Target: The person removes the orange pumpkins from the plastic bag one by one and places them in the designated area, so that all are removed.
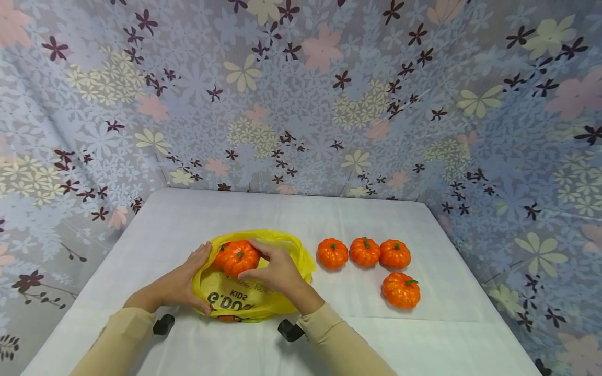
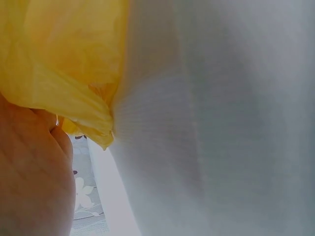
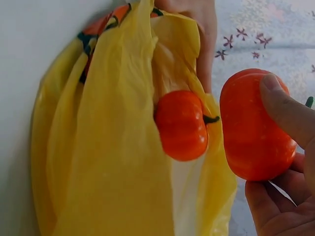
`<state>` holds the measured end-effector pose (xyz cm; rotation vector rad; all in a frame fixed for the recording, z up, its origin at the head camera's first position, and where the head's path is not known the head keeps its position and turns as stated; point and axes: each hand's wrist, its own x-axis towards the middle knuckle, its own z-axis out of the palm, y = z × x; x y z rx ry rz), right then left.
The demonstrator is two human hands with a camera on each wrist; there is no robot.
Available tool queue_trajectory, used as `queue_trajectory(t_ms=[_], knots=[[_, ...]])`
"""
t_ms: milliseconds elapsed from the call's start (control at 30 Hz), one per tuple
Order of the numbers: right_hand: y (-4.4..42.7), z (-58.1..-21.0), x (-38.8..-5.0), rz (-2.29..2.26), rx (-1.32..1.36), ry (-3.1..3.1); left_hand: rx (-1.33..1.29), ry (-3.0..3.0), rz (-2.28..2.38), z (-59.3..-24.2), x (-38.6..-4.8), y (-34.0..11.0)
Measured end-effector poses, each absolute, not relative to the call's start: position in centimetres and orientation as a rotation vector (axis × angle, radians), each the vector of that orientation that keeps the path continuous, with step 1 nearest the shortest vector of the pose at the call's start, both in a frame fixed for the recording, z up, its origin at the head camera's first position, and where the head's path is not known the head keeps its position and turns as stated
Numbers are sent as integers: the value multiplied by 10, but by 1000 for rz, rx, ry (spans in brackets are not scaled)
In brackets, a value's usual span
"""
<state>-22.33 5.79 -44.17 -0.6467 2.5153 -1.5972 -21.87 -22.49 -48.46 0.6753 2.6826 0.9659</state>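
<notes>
- Left hand (image 1: 183,280), thumb and fingers spread, holds the yellow bag (image 1: 226,286) by its rim.
- Right hand (image 1: 279,269) pinches a pumpkin (image 1: 242,257) at the bag's mouth.
- Best lower it inside before releasing.

Left sleeve (image 1: 113,342) and right sleeve (image 1: 348,344): long, plain beige cloth, lightly creased, each ending at the wrist in a cuff (image 1: 319,322) of the same colour. Left camera (image 1: 163,325) and right camera (image 1: 290,330): small black housings, rounded at the edges, one jutting beside each cuff. Left hand (image 1: 185,279) and right hand (image 1: 277,269): bare.
</notes>
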Motion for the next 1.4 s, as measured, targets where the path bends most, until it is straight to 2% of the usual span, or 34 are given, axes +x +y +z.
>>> queue_trajectory(t_ms=[900, 1400], knots=[[118, -443, -233, -1703, -449, 2589, 652, 2698, 948, -484, -220, -223], [146, -445, -223, -1710, -390, 2625, 642, 2703, 965, -485, -217, -222]])
